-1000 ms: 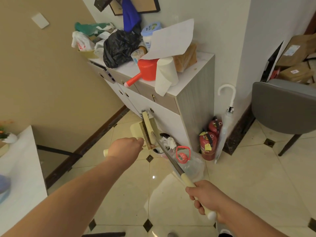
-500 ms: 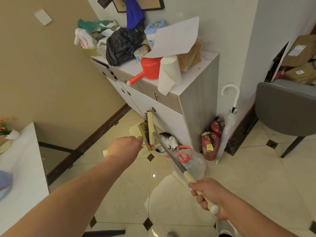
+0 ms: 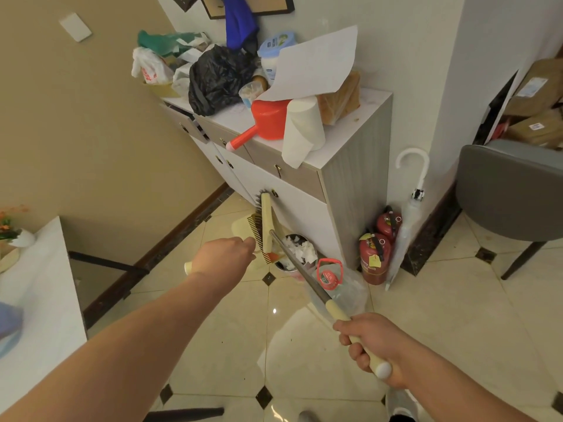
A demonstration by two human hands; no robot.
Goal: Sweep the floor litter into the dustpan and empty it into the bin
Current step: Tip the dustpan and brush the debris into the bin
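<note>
The emptying step is judged in hand; the dustpan point(image 3: 243, 228) is being held tipped over the bin point(image 3: 297, 252) by the left hand point(image 3: 224, 257), clenched on its handle; the broom point(image 3: 266, 222) is being gripped by the right hand point(image 3: 376, 345), its head pressed against the pan's comb; a combing stroke is being called for next.

My arms were bare to the elbow, no sleeves, no watch or rings. Left hand point(image 3: 224, 256) & right hand point(image 3: 370, 345) were ungloved. Near edge, btm right: my shoe point(image 3: 401, 404), light grey/white.
</note>
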